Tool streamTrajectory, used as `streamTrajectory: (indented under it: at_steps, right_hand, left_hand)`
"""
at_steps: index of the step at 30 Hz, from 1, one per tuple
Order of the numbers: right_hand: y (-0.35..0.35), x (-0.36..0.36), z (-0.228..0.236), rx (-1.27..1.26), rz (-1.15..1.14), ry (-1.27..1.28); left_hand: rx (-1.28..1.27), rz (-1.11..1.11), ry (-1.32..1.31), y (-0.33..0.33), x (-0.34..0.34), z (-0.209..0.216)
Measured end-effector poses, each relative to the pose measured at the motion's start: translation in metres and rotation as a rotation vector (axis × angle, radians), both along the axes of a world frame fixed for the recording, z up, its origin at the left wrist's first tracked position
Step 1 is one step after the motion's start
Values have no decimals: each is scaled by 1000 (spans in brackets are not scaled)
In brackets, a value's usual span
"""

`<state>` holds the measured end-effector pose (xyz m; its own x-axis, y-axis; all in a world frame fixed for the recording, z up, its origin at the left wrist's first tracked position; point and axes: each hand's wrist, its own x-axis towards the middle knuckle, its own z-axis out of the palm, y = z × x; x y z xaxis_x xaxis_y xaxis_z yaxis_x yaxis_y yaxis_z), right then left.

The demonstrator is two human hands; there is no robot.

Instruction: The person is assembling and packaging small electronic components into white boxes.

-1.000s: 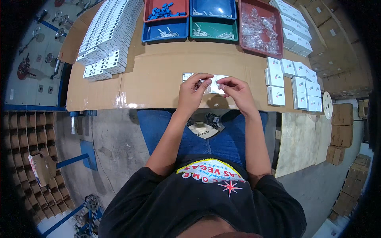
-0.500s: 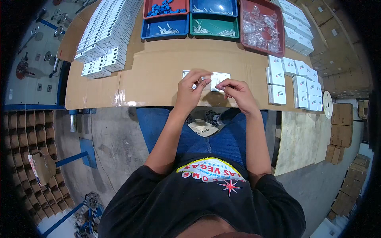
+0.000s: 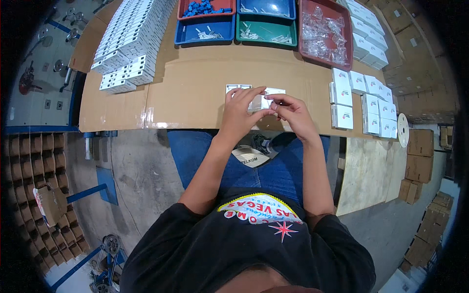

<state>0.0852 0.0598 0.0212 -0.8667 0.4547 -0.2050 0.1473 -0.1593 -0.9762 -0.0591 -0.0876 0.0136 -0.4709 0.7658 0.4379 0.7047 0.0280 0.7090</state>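
Note:
Over the front of the cardboard-covered table, my two hands work close together. My left hand point(image 3: 239, 108) curves its fingers and thumb around a small clear plastic bag point(image 3: 256, 103). At that bag's right edge, the thumb and fingers of my right hand point(image 3: 294, 113) are pinched together; whatever is between them is too small to make out. Beneath the hands lie an open white box point(image 3: 238, 87) on the left and a white flat part point(image 3: 277, 91) on the right, both partly covered by my fingers.
Tall stacks of white boxes point(image 3: 128, 49) stand at the left. Along the back are a red tray of blue parts point(image 3: 181, 17), blue and green trays point(image 3: 244, 41) of small white pieces, and a dark red tray point(image 3: 304, 52) of clear bags. Closed white boxes point(image 3: 341, 93) sit at the right.
My left hand has shifted right and its fingers now spread around the clear bag. My right hand stays nearly in place, its fingertips now meeting the bag's edge.

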Motion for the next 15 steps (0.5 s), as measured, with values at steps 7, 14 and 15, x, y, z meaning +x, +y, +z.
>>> streamTrajectory:
  at_steps: [7,14,15]
  right_hand:
    - [-3,-3,5,36,8,-5]
    - [0,-5,4,80,68,2]
    - [0,-8,5,88,69,5]
  left_hand:
    - [18,-19,28,-1,-5,-6]
    - [17,-20,21,-3,-5,-5]
    - [24,-19,24,-4,-6,-6]
